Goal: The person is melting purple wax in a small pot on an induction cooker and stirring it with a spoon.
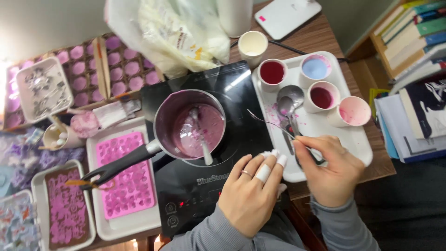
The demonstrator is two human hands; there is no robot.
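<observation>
While the right hand (330,169) pinches a thin metal tool (272,124) over the white tray (362,148), the left hand (251,190) rests unclenched on the cooktop (241,135), fingers bandaged. Tool: light, stiff, slippery; grip at handle end. Beyond: saucepan (189,123) of purple mix, dye cups (320,96).

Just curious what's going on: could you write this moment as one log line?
left hand: resting on cooktop, holding nothing | right hand: grip on spoon handles on white tray | saucepan: purple mix, spoon inside
</observation>
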